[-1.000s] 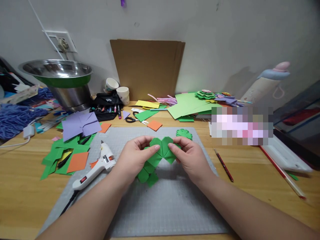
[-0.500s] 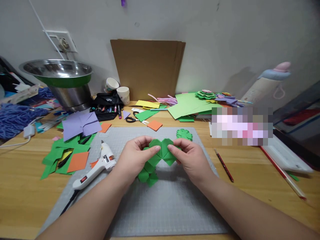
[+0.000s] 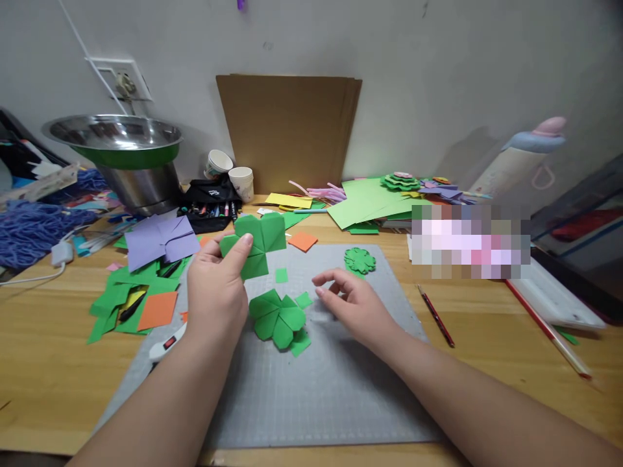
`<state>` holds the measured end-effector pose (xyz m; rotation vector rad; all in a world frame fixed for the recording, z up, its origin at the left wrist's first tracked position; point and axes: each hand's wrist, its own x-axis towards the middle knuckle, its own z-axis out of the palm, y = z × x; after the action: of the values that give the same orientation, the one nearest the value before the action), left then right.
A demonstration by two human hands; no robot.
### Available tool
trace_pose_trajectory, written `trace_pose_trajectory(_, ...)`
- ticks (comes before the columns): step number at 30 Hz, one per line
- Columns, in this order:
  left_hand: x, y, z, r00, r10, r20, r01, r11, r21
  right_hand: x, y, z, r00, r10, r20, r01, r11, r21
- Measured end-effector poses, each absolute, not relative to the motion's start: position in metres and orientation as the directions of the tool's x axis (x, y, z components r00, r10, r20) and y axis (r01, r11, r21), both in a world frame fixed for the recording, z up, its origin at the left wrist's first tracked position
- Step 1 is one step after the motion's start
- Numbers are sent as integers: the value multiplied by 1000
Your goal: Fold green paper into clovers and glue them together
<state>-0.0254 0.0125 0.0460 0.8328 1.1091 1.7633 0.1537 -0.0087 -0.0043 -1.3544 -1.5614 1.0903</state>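
A person's left hand (image 3: 217, 282) pinches a folded green paper piece (image 3: 263, 239) between thumb and fingers, holding it raised above the far left part of a gray gridded mat (image 3: 335, 402) on a wooden table (image 3: 43, 395). The right hand (image 3: 353, 301) hovers over the mat with its fingers loosely curled and a narrow gap between thumb and forefinger, grasping nothing. Between the two hands, a petaled green paper flower (image 3: 277, 316) lies on the mat, a green scrap (image 3: 302, 344) poking out at its near right edge and a small green square (image 3: 281, 275) just beyond it. A scalloped green cutout (image 3: 360, 260) rests near the mat's far right corner, beyond the right hand. The left forearm partly hides a white glue gun (image 3: 168, 344), while a dark red pencil (image 3: 435, 316) lies on the table to the right, beside the mat. Brown cardboard (image 3: 289, 130) leans against the wall behind.
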Motion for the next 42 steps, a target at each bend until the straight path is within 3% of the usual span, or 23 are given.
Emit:
trace_pose_trajectory(4, -28, 17, 43, -492, 865, 100, -313, -283, 906, 142, -15, 1, -242, 970, 38, 471, 152, -869)
trace_pose_trajectory(8, -28, 18, 41, -538, 835, 113, -297, -313, 902, 122, -17, 14, -360, 921, 148, 625, 356, -694)
trace_pose_trajectory(14, -30, 17, 41, -573, 804, 159, -233, -346, 909, 83, -5, 18, -518, 847, 121, 685, 496, -534)
trace_pose_trajectory(16, -30, 18, 40, -580, 796, 170, -217, -352, 910, 80, 0, 17, -490, 867, 86, 684, 444, -579)
trace_pose_trajectory(18, -30, 19, 40, -568, 810, 146, -251, -340, 906, 88, 5, 17, -407, 912, 50, 607, 311, -731)
trace_pose_trajectory(21, -29, 19, 40, -527, 843, 107, -323, -315, 892, 115, 10, 19, -310, 946, -93, 294, 3, -956)
trace_pose_trajectory(24, -26, 18, 41, -460, 886, 49, -390, -252, 886, 145, 9, 21, -227, 961, -160, 44, -154, -987)
trace_pose_trajectory(29, -22, 18, 42, -191, 945, -266, -591, 105, 800, 169, 3, 12, -169, 956, -239, -20, -246, -969)
trace_pose_trajectory(32, -20, 17, 43, 25, 877, -480, -656, 377, 654, 170, 2, 4, -134, 959, -249, -55, -258, -965)
trace_pose_trajectory(35, -17, 15, 39, 166, 825, -541, -656, 502, 564, 168, 1, -1, -137, 966, -217, -38, -225, -974)
trace_pose_trajectory(38, -12, 14, 30, 204, 780, -592, -589, 581, 562, 167, 2, -8, -167, 968, -190, 27, -188, -982)
trace_pose_trajectory(42, -5, 17, 18, 122, 723, -680, -485, 641, 595, 173, 9, -14, -67, 992, -103, 151, -92, -984)
